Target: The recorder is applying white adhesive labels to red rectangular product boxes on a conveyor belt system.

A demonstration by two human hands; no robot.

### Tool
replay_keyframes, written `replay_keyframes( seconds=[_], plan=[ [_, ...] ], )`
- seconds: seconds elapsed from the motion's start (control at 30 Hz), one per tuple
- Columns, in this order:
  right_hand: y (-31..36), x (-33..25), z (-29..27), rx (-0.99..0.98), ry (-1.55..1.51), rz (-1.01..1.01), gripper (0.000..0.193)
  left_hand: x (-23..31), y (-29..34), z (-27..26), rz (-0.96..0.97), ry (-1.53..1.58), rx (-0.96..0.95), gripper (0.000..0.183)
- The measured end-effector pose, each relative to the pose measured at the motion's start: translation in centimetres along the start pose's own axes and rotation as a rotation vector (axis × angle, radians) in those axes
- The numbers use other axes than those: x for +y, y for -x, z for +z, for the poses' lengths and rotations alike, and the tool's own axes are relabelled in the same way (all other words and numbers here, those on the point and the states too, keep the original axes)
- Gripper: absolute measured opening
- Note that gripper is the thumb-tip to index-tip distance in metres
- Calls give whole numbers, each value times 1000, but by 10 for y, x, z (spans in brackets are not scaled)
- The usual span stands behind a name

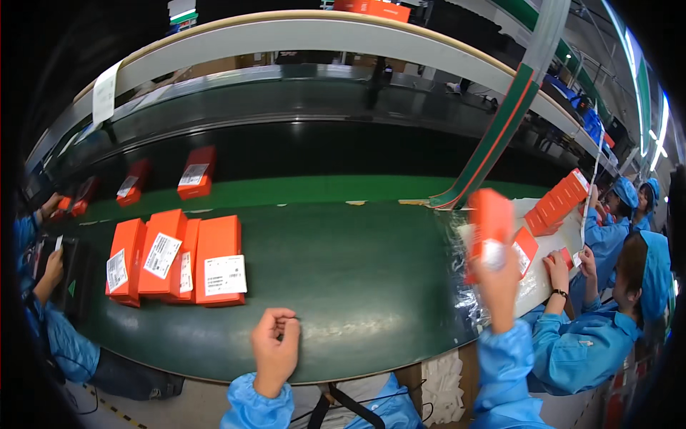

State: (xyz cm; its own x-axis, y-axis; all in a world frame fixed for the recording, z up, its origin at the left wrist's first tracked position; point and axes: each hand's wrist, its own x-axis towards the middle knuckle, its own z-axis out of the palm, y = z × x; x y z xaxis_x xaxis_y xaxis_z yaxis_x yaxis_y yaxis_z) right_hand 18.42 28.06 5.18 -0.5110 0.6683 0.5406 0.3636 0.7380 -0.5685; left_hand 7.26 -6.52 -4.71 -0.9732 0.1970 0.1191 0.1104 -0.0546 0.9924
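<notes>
I see the left hand [275, 350] over the near edge of the green work surface [336, 286], its fingers curled most of the way into a loose fist, gripping nothing that I can make out; I cannot tell whether it touches the surface. Just to the right, a co-worker [586, 350] in a blue cap and smock has a small orange piece and a white label in hand. My view shows the right hand [499, 282] raised at the right end of the surface, closed around the lower part of an orange box [491, 218], which stands upright in the grasp and is blurred. Just right of it I see another labelled box [526, 247]. On the left, four orange boxes [219, 247] lie side by side, partly overlapping, with white labels toward me. Farther right, I find a leaning row of orange boxes [554, 206]. Past a bright green strip [300, 189], the dark belt [321, 154] carries more orange boxes [196, 173] on the left. Farthest, I see a pale rail [321, 37] spanning the scene
</notes>
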Motion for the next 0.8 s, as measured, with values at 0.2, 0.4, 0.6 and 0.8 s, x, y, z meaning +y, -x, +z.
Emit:
replay_keyframes(
  seconds=[0.2, 0.4, 0.6, 0.8],
  plan=[
    [-43, 138, -44, -88, 611, 509, 78, 35, -18, 1, 572, -642, 119, 30],
    [-14, 70, -9, 167, 638, -47, 64, 12, -51, -44, 472, -1147, 11, 75],
    [71, -122, 124, -827, -438, 38, 45, 23, -33, -48, 397, -1240, -76, 81],
    [92, -203, 213, -1243, -749, 394, 24, 27, -44, -45, 393, -1201, 43, 90]
  ],
)
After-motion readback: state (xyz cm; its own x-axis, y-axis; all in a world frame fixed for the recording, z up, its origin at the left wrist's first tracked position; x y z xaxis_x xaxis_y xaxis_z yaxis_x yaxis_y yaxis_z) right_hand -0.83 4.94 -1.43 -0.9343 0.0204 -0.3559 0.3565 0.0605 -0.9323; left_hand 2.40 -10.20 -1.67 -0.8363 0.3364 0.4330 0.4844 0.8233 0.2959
